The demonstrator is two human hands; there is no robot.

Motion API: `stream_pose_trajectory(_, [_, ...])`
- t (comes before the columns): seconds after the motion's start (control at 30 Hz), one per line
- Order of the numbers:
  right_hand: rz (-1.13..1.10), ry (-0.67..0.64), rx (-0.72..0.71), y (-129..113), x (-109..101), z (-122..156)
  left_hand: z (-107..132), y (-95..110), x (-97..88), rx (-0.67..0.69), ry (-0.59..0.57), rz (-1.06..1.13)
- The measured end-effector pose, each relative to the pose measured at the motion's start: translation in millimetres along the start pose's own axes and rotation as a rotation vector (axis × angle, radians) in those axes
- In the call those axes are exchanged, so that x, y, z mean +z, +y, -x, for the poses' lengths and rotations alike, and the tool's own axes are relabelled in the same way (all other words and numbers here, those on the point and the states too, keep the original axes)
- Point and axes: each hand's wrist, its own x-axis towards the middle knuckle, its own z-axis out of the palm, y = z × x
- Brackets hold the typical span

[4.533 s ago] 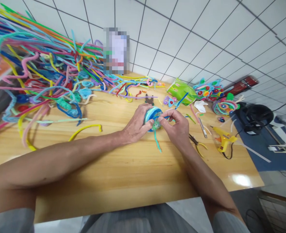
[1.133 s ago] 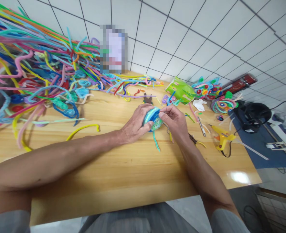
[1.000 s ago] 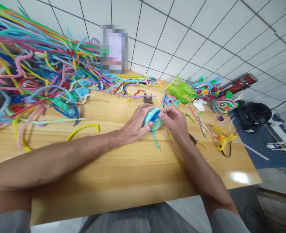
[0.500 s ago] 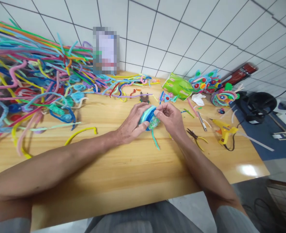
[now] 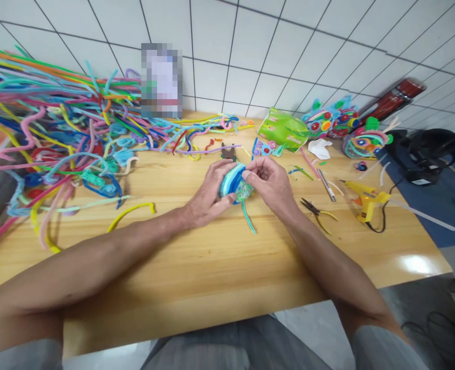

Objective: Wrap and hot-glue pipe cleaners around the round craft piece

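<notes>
A rounded craft piece [image 5: 233,181] wound with blue, light blue and pale green pipe cleaners sits over the middle of the table. My left hand [image 5: 212,194] is wrapped round its left side, thumb along the lower edge. Against its upper right side, my right hand [image 5: 268,180] pinches with thumb and forefinger; what lies between the fingertips is hidden, perhaps part of the winding. A loose green-blue pipe cleaner end [image 5: 248,218] hangs from the bottom. Just behind the piece lie dark-jawed pliers [image 5: 228,151].
Many coloured pipe cleaners [image 5: 76,128] heap at the left. On the right are yellow-handled pliers [image 5: 320,215], a yellow glue gun [image 5: 368,199] and a silver pen [image 5: 326,185]. Behind stand a green packet [image 5: 283,129], finished colourful heads [image 5: 362,141] and a red flask [image 5: 395,100] by the tiled wall.
The view has shifted slightly, so things on the right appear farther right. My right hand has moved a little at the craft piece's upper edge; my left hand keeps its hold.
</notes>
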Motion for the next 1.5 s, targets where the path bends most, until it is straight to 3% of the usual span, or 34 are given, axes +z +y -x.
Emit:
stream_pose_trajectory(0.33, [0.087, 0.021, -0.055, -3.9, 7.8, 8.1, -5.0, 7.5, -2.9, -0.285, 0.016, 0.217])
stream_pose_trajectory(0.53, [-0.004, -0.018, -0.015, 0.2, 3.2, 2.7, -5.4, 4.6, -0.4, -0.255, 0.049, 0.273])
stream_pose_trajectory(1.0, [0.228, 0.014, -0.155, -2.0, 1.1, 5.8, -6.1, 2.8, -3.2, -0.263, 0.013, 0.270])
stream_pose_trajectory(1.37, [0.206, 0.023, -0.217, -9.2, 0.7, 9.1, -6.8, 1.6, -0.3, -0.244, 0.019, 0.304])
stream_pose_trajectory(1.5, [0.166, 0.012, -0.172, -6.7, 2.8, 9.2, -5.1, 4.0, -1.7, -0.242, 0.011, 0.262])
